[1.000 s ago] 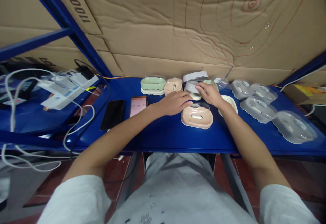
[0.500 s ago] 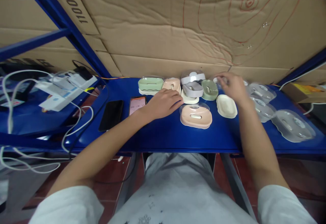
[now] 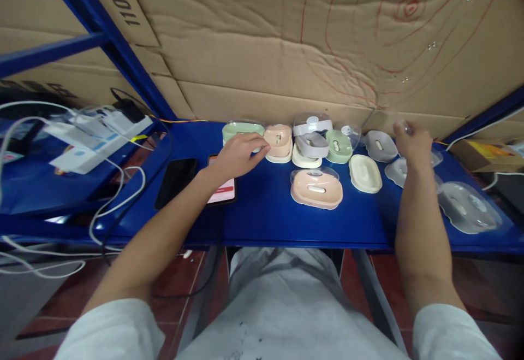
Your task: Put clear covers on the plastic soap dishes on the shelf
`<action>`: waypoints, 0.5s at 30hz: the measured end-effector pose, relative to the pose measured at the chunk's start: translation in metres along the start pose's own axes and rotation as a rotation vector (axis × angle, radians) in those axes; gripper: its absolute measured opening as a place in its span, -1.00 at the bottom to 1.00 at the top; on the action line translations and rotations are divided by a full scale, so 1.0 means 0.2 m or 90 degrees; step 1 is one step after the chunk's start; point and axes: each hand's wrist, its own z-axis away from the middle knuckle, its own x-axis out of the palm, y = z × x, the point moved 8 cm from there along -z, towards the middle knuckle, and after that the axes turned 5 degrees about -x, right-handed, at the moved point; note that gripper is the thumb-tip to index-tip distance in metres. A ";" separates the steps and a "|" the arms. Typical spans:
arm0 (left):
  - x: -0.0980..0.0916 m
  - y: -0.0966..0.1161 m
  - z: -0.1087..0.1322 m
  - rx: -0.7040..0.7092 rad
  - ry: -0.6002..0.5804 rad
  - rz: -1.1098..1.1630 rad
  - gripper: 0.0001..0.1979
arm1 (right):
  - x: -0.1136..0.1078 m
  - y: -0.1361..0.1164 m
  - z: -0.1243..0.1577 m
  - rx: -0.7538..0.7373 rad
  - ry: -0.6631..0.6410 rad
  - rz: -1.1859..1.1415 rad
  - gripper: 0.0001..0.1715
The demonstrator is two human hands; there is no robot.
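My left hand [image 3: 237, 155] hovers over the blue shelf [image 3: 266, 212] with fingers curled loosely, nearest the green soap dish [image 3: 241, 129] and the peach dish [image 3: 279, 137] at the back. My right hand [image 3: 411, 141] is out to the right, its fingers pinched on a clear plastic lid [image 3: 399, 126] lifted above the row of clear lids [image 3: 466, 205]. In front sits a peach soap dish with a clear cover [image 3: 316, 188], and a cream dish [image 3: 365, 173] lies beside it. A grey dish [image 3: 311, 144] and a green dish [image 3: 338, 146] stand behind them.
Two phones lie at the left of the shelf, one dark [image 3: 175, 175], one lit [image 3: 223, 190] partly under my left wrist. White cables and chargers [image 3: 88, 141] clutter the far left. Cardboard sheets [image 3: 286, 43] form the back wall. Blue frame bars [image 3: 102, 16] rise at the left.
My right hand left the grey dish stack and travelled right to the clear lids, picking one up. My left hand drew back leftward toward the green dish.
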 end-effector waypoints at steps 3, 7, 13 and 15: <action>0.02 -0.02 0.01 0.017 0.012 -0.006 -0.60 | -0.10 -0.26 0.06 -0.071 0.058 -0.099 -0.26; 0.06 -0.03 0.03 0.037 0.003 -0.010 -0.63 | -0.12 -0.77 0.25 -0.379 0.044 -0.296 -0.36; 0.08 0.00 0.05 0.063 -0.011 -0.014 -0.66 | 0.13 -1.01 0.38 -0.506 -0.092 -0.315 -0.40; 0.08 0.01 0.05 0.066 -0.014 -0.019 -0.67 | 0.16 -0.97 0.36 -0.495 -0.097 -0.288 -0.40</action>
